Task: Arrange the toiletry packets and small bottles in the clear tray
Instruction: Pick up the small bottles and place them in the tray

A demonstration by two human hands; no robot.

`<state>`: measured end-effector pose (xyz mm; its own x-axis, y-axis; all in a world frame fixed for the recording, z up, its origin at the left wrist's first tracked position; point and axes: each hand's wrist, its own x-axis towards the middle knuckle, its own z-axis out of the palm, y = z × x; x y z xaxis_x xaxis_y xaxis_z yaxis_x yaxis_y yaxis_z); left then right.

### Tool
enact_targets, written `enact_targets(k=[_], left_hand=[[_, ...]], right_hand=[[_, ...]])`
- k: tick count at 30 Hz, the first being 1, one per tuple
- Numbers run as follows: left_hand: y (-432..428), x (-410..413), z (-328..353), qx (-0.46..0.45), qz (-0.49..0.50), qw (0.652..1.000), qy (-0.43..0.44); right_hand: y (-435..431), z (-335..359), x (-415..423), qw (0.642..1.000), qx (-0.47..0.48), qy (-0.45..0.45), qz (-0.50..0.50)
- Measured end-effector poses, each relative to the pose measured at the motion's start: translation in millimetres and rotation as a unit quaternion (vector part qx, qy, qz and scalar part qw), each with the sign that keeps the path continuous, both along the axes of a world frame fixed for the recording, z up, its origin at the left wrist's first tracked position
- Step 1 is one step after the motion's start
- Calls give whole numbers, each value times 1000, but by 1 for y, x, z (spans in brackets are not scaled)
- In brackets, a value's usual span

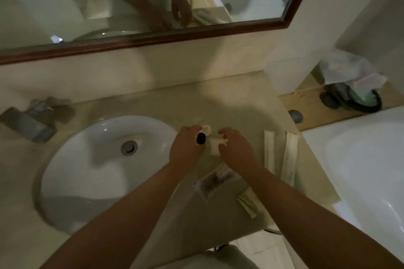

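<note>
Head view: a bathroom counter beside a basin, listed from left of frame to right.
Basin: left of centre, holding none of the toiletries.
Left hand: at centre, its grip closed round a small bottle with a dark cap and pale body; likely light, rigid and smooth, so best held round the body, not by the cap.
Pale item: between the two hands; too blurred to say whether bottle or packet.
Right hand: just right of centre, fingers curled onto the pale item; how firmly the grip has it cannot be told.
Printed packet: lower centre, flat on the counter; probably thin, crinkly and slippery, best pinched at an edge.
Long white packets: right of the hands, side by side; likely light and flexible, best taken mid-length.
Clear tray: not distinguishable in this frame.
</note>
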<state>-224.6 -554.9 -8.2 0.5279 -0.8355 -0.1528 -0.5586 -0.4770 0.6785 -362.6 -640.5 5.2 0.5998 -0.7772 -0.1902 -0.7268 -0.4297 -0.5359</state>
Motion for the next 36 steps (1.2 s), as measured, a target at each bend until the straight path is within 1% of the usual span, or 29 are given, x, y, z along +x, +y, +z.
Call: enact_targets(k=[4,8,10,13,16,20,22,24,27,30,32,34,36], left_hand=[[-11,-12,-2,48,52,997,-2],[-6,-18,-2,21,126,992,5],[6,-17,1,13,160,987,17],[40,-13,15,-6,205,978,45],[84,-2,35,-19,242,967,71],[150,9,58,-39,316,946,57],[190,13,65,-53,365,927,60],[237,15,67,-74,391,915,68],[316,16,67,-90,424,896,99],[401,20,70,-105,453,874,143],[453,25,74,-132,468,854,186],[499,29,80,-145,495,825,231],[535,36,85,-144,508,810,254]], right_hand=[[-31,-12,12,998,18,16,66],[-49,-21,29,991,-9,24,135],[-52,-23,39,988,-25,37,151],[-51,-25,53,983,-30,81,161],[-45,-26,67,973,-63,140,175],[-20,-20,92,969,-96,163,161],[11,-14,111,969,-94,124,191],[56,-6,132,967,-91,69,228],[147,8,161,955,-81,45,281],[240,18,188,943,-42,11,331],[294,23,203,937,-14,-8,350],[337,29,214,933,15,-19,358],[368,33,221,936,56,-30,345]])
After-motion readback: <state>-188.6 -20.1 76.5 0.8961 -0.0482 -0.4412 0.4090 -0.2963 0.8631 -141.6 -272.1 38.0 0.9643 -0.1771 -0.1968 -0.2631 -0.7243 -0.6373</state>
